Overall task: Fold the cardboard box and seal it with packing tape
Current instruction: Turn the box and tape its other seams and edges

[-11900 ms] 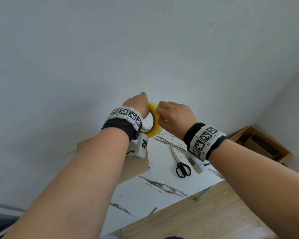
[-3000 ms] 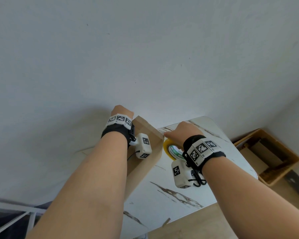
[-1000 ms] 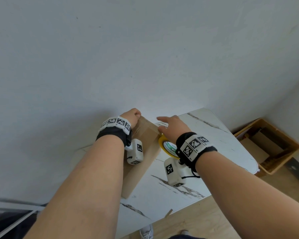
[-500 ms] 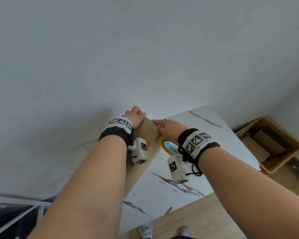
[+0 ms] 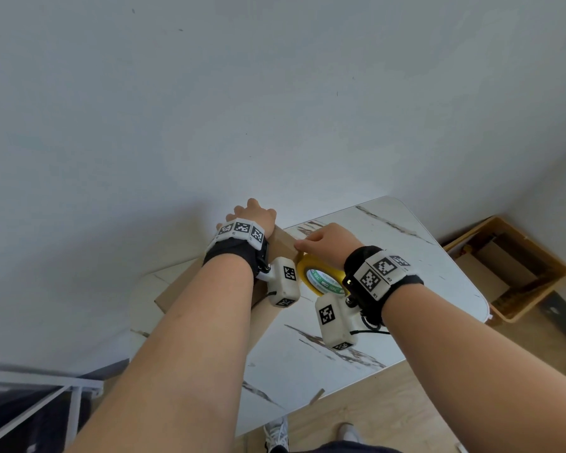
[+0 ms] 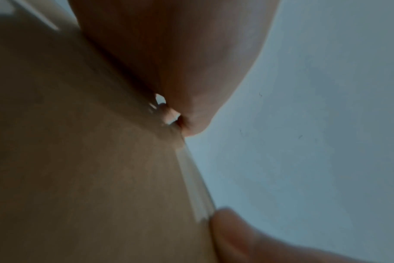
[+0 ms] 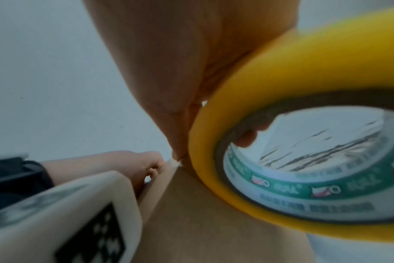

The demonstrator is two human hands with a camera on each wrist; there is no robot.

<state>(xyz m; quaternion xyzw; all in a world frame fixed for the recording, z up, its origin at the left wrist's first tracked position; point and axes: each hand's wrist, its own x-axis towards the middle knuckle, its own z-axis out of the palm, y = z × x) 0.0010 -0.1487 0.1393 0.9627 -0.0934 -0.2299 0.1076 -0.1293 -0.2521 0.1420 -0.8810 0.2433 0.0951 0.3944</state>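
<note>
A brown cardboard box [image 5: 283,243] stands tilted on the white marbled table [image 5: 415,256], close to the wall. My left hand [image 5: 255,214] grips its far top edge with curled fingers; the right wrist view shows the same left hand [image 7: 137,165] on the box [image 7: 214,222]. My right hand [image 5: 327,240] holds the yellow tape roll [image 5: 321,279] against the box's top right corner, thumb at the edge. Fingers reach through the core of the tape roll [image 7: 281,160]. In the left wrist view a pale strip of tape [image 6: 193,183] runs along the edge of the box [image 6: 79,160].
A wooden crate [image 5: 510,273] with cardboard pieces sits on the floor at the right. The pale wall rises directly behind the table. A white metal frame [image 5: 46,403] is at the lower left. Shoes [image 5: 276,433] show below the table's front edge.
Since 1 s ago my right hand has moved the roll up to the box's top right corner. My left hand has kept its hold on the top edge.
</note>
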